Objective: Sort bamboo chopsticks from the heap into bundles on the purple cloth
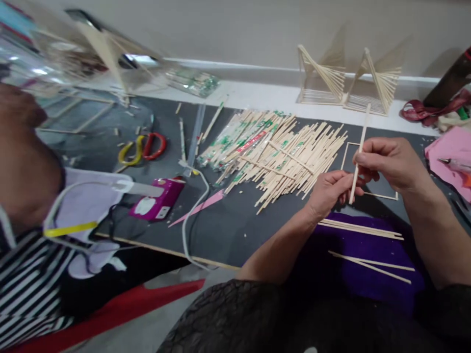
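We're up at the wearer's head, looking forward and down across the dark tabletop [228, 235], with the back wall [243, 29] stretching along the top of the frame. It's a wide, slightly rolled look: the table's near edge [217, 259] slants down toward lower centre. Nearest the lens sits the wearer's dark clothing [221, 318], along the bottom. The left hand [327, 191] and right hand [390, 159] are close, right of centre; a neighbour's arm [29, 166], blurred, crosses the left border.
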Available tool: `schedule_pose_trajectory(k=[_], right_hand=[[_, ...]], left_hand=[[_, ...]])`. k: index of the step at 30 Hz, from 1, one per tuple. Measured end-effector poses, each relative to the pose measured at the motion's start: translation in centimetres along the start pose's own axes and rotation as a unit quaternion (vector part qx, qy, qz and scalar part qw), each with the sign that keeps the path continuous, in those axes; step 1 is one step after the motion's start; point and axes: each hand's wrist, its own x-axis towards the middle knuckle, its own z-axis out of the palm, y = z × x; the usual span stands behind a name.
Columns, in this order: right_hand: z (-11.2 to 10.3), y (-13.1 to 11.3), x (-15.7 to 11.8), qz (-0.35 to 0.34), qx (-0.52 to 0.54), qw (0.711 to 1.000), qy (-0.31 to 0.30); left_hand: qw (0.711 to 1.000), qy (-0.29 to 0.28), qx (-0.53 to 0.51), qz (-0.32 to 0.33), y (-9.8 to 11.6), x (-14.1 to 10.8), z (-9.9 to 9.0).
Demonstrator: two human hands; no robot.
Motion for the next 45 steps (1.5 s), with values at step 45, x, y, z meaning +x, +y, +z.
schedule_pose_trajectory(k=[45], right_hand=[[11.0,6.8,12.2,-0.266,-0.636,0.678,-0.255]], left_hand=[[0.966,-0.237,-0.037,-0.094,0.7,-0.3,-0.6]])
